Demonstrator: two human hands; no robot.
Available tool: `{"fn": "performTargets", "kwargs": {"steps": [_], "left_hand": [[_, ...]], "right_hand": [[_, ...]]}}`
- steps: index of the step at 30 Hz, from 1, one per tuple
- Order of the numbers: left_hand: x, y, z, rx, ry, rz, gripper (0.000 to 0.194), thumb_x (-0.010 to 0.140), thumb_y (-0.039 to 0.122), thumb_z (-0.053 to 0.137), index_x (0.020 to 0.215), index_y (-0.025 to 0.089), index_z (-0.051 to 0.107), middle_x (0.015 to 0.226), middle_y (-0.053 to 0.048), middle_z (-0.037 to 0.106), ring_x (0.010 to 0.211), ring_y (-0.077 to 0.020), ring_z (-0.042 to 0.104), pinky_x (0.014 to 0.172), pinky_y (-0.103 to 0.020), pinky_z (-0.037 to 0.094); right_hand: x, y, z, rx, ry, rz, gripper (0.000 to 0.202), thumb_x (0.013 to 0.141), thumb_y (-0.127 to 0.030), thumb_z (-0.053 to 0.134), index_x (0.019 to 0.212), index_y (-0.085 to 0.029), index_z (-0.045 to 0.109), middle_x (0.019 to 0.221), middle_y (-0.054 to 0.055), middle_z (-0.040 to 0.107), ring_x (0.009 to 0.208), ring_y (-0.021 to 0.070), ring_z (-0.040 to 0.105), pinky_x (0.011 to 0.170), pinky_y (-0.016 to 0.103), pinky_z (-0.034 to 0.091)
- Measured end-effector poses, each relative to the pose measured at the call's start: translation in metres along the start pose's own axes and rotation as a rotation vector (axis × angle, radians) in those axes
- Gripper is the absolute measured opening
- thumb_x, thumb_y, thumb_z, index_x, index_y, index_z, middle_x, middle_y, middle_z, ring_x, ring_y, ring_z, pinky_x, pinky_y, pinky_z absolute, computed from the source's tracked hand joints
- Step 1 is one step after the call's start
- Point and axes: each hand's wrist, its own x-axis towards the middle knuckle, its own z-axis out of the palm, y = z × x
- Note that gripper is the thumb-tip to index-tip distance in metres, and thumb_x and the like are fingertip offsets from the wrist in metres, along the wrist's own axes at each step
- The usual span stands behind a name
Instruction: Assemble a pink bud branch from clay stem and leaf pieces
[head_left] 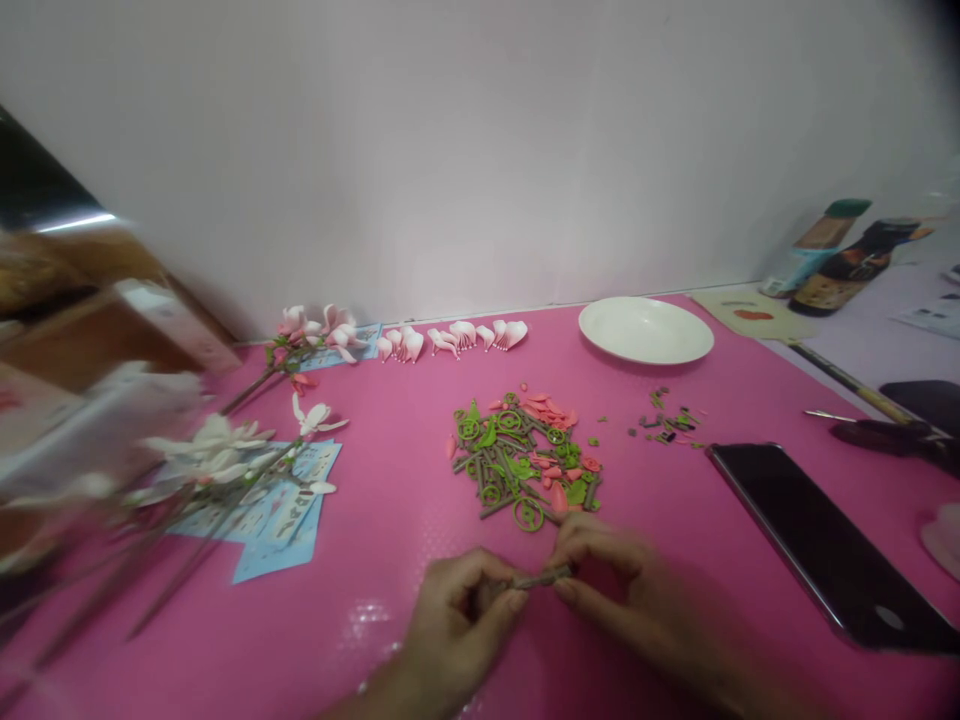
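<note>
Between my two hands is a short brown plastic stem piece [541, 579], held level above the pink table. My left hand [459, 622] pinches its left end with thumb and forefinger. At the other end, my right hand [626, 590] grips it between thumb and fingertips. Just beyond the hands lies a loose pile of toy flower parts [517, 455]: brown stem pieces, green rings and leaves, and coral-red petals. Whether the held stem is one piece or several joined pieces, I cannot tell.
Built white flowers [217, 445] lie on blue sheets [281, 550] at left, with a pink flower branch [300, 340] behind. Pale pink petals [405, 345] line the back. At right are a white plate [646, 332], small dark parts [671, 428], a phone [825, 545] and bottles [851, 268].
</note>
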Motion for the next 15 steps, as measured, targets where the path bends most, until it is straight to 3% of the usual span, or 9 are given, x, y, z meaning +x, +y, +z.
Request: {"fn": "performTargets", "kwargs": {"steps": [8,15], "left_hand": [[0.0000,-0.0007,-0.0005,0.018,-0.008,0.043,0.027,0.082,0.040,0.057,0.073,0.015,0.062,0.049,0.007,0.034,0.045,-0.0084,0.030,0.045,-0.022,0.023],[-0.0032,-0.0012,-0.0023,0.130,-0.005,0.091,0.025,0.083,0.034,0.057,0.077,0.013,0.068,0.051,0.003,0.042,0.045,-0.0087,0.035,0.044,-0.022,0.025]], "right_hand": [[-0.0007,-0.0039,-0.0015,-0.048,0.024,-0.016,0.015,0.084,-0.030,0.058,0.073,-0.021,0.063,0.071,0.001,0.061,0.071,0.0163,0.058,0.067,0.031,0.046],[-0.0059,0.0028,0.0009,-0.108,0.016,-0.145,0.012,0.085,-0.023,0.057,0.076,-0.020,0.064,0.071,0.002,0.060,0.071,0.0160,0.056,0.067,0.032,0.044]]}}
